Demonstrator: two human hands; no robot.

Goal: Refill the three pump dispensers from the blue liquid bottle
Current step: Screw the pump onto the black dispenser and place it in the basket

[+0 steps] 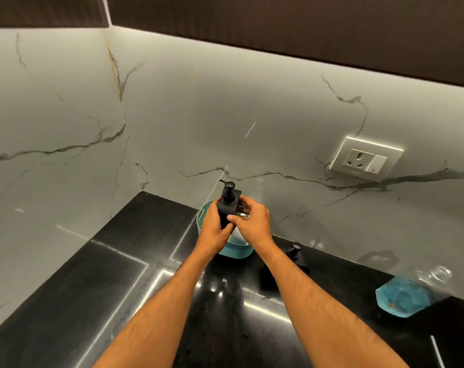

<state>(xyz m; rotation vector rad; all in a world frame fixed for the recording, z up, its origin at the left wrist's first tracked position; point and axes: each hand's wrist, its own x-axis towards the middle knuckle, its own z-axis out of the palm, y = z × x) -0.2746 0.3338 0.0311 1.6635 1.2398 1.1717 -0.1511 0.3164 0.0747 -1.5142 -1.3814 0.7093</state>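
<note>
Gripping the black pump dispenser [227, 208] in left hand [212, 229] and right hand [254, 224] over the teal basket [235, 252], its rigid, probably slick body seems best held low.

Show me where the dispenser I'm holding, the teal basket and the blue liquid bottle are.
black pump dispenser [227, 200], head view, on its pump collar above the hands.
teal basket [235, 252], head view, on its near outer wall.
blue liquid bottle [403, 296], head view, on its blue-filled lower part.
</note>
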